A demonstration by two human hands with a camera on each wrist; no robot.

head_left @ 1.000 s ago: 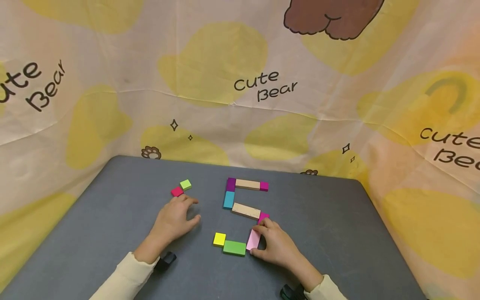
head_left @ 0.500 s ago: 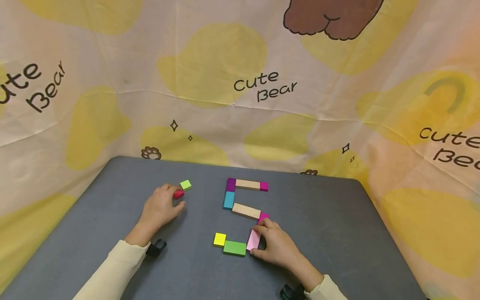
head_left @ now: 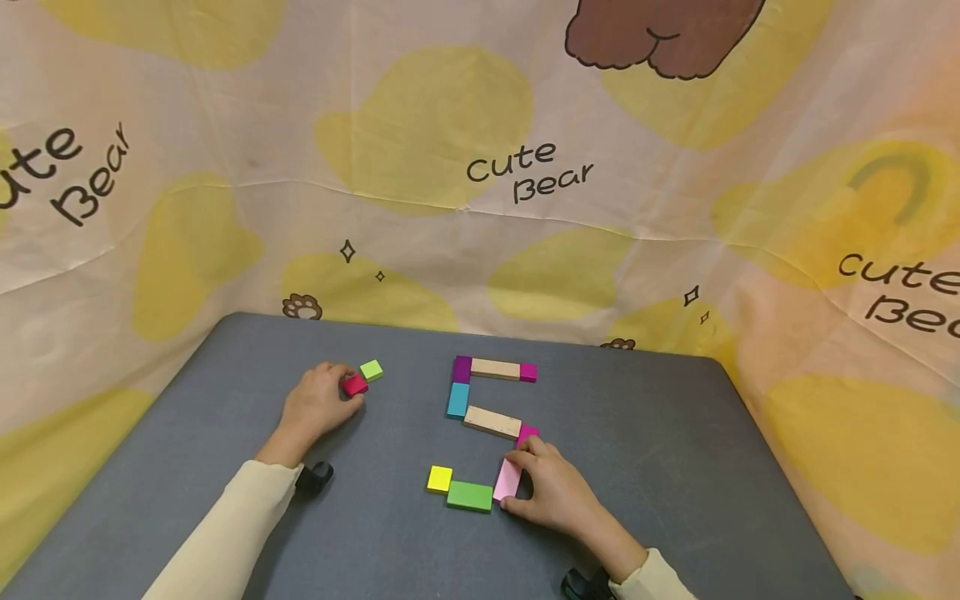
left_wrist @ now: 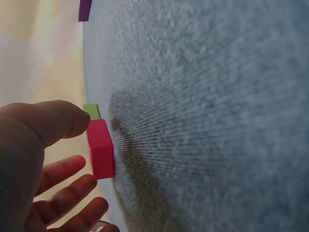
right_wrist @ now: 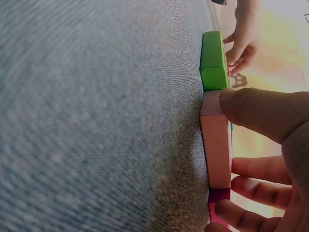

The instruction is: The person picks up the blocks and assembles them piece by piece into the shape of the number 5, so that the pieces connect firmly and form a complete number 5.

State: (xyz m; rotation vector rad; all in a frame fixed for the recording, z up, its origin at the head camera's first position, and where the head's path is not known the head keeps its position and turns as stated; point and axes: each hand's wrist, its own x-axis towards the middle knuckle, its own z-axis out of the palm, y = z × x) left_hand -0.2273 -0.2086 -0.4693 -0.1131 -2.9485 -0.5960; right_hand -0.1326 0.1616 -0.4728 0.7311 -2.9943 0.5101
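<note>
In the head view my left hand (head_left: 318, 406) pinches a small red block (head_left: 355, 384) between thumb and fingers at the table's left. A light green block (head_left: 371, 370) lies just behind it. My right hand (head_left: 553, 487) holds a pink block (head_left: 507, 481) lengthwise, thumb at the near end and fingers at the far end. In the right wrist view, that pink block (right_wrist: 217, 150) sits on the tabletop between a green block (right_wrist: 213, 60) and a magenta block (right_wrist: 218, 212). The left wrist view shows the thumb close against the edge of the red block (left_wrist: 101, 154).
Blocks form a 5-like outline on the grey table (head_left: 637, 433): magenta (head_left: 528, 372), wooden (head_left: 495, 368), purple (head_left: 462, 369), blue (head_left: 457, 400), another wooden block (head_left: 492, 421), then pink, green and yellow (head_left: 439, 479). A printed cloth (head_left: 420, 125) hangs behind.
My left hand has moved left and slightly back, and its thumb and fingers have closed around the red block. The right hand stays on the pink block.
</note>
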